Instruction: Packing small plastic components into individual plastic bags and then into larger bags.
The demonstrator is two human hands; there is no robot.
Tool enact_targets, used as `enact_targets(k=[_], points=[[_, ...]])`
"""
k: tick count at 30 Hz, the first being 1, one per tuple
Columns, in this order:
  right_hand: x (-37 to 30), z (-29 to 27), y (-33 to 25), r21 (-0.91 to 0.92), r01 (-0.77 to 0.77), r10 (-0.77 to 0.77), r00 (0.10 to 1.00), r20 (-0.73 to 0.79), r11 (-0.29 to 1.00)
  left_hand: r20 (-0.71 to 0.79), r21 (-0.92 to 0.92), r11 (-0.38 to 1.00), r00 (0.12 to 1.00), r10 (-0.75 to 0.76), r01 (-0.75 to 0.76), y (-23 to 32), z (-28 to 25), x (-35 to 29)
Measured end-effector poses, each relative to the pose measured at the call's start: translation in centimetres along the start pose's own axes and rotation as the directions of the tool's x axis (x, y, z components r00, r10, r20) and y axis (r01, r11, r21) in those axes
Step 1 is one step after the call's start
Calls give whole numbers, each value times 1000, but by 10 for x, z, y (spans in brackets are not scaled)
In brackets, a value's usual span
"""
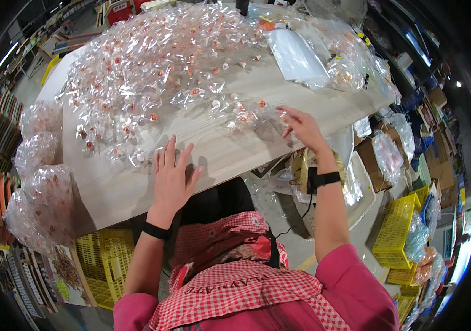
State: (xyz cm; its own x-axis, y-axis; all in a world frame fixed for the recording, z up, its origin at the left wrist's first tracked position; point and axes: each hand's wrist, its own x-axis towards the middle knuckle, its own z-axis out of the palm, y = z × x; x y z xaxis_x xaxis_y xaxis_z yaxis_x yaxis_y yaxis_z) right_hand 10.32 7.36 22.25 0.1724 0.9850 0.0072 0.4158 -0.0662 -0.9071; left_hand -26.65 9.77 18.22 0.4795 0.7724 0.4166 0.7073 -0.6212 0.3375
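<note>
Many small clear plastic packets with red and white bits inside form a wide pile (153,60) over the far and left parts of the pale wooden table (219,157). A looser cluster of packets (241,113) lies nearer, between my hands. My left hand (172,179) rests near the table's front edge with its fingers spread and nothing in them. To the right of the cluster, my right hand (304,129) hovers over the tabletop. Its fingers are apart and slightly blurred, and no held thing shows in them.
Flat clear plastic bags (297,58) lie stacked at the far right of the table. Bulging bags of packets (42,204) stand against its left side. Yellow crates (395,229) are on the floor at the right, and another yellow crate (100,265) stands at the lower left.
</note>
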Motion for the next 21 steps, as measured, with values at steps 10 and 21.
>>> enact_targets(k=[10, 21], points=[[47, 32, -43, -631, 19, -265, 917, -298, 776, -67, -156, 987, 997, 22, -32, -6, 11, 8], [54, 12, 36, -516, 76, -236, 938, -253, 853, -23, -158, 986, 999, 43, -46, -3, 11, 11]])
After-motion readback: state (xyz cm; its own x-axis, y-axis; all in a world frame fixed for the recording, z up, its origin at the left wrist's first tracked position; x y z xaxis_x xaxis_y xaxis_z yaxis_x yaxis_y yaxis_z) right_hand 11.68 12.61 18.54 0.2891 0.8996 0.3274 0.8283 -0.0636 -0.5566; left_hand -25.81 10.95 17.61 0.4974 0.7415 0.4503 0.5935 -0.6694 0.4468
